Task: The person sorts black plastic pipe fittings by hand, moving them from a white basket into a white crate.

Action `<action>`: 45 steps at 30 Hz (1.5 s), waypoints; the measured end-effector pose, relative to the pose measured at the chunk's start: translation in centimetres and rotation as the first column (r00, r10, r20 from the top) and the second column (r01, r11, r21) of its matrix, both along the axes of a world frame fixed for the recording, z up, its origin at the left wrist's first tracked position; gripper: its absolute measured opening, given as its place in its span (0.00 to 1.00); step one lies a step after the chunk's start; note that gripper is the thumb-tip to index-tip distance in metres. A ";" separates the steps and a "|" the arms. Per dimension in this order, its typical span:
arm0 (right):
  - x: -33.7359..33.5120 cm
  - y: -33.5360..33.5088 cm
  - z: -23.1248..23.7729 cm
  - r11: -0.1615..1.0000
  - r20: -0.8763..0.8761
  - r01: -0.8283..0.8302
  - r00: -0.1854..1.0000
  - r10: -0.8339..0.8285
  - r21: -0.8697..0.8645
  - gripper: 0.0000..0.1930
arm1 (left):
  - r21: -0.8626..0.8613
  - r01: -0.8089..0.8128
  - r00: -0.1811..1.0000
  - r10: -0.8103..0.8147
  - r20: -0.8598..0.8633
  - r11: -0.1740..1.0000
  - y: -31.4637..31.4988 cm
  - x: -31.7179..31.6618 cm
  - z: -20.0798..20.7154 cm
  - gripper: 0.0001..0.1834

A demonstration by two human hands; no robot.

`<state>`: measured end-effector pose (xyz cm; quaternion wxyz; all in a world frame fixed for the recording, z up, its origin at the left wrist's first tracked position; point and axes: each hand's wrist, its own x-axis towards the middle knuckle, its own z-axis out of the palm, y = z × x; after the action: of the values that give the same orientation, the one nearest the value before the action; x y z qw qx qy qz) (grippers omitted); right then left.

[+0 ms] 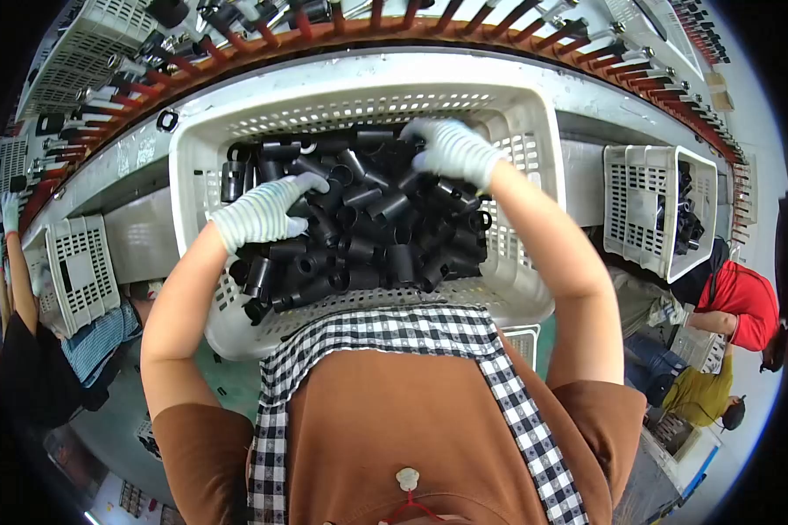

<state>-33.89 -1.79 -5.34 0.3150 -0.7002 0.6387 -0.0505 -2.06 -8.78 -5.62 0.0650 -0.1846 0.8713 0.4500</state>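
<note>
A large white plastic basket (363, 94) stands in front of me, filled with short black plastic tubes (387, 208) lying in a jumble. Over the left part of the pile is my left hand (267, 210), in a white striped knit glove. Its fingers and thumb are spread apart, and no tube shows between them. My right hand (455, 154), gloved the same way, reaches in at the far right of the pile. Motion smears its fingertips, which are against dark tubes, so whether one is gripped cannot be made out.
Beyond the basket runs a conveyor (359, 39) with rows of upright pegs, some carrying parts. A smaller white basket (646, 210) with black parts stands at right, another white basket (83, 271) at left. Co-workers sit on both sides, one in a red shirt (749, 302).
</note>
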 end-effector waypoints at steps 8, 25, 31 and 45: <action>3.5 -1.0 -0.3 0.940 -0.214 -0.076 0.965 0.153 0.333 0.13 | 0.716 -0.290 0.862 0.498 -0.093 0.635 -1.1 -3.7 8.2 0.24; -5.1 4.2 8.0 0.919 0.969 0.331 0.039 -0.242 0.216 0.36 | 0.644 -0.043 0.622 0.525 -0.581 0.764 -4.7 -14.9 12.4 0.14; -4.6 3.6 7.4 0.907 0.961 0.373 0.108 -0.254 0.197 0.34 | 0.459 -0.309 0.602 0.545 -0.584 0.833 -7.4 -17.5 14.9 0.13; -7.7 2.1 10.9 0.472 0.750 0.796 0.564 -0.346 -0.380 0.16 | 0.197 -0.687 0.200 0.442 -0.874 0.699 -14.9 -16.6 6.0 0.15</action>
<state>-41.58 0.35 5.55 0.1685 -0.4365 0.6473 -0.6017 -18.61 -23.68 0.40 -0.5858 -0.2392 0.6858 0.3594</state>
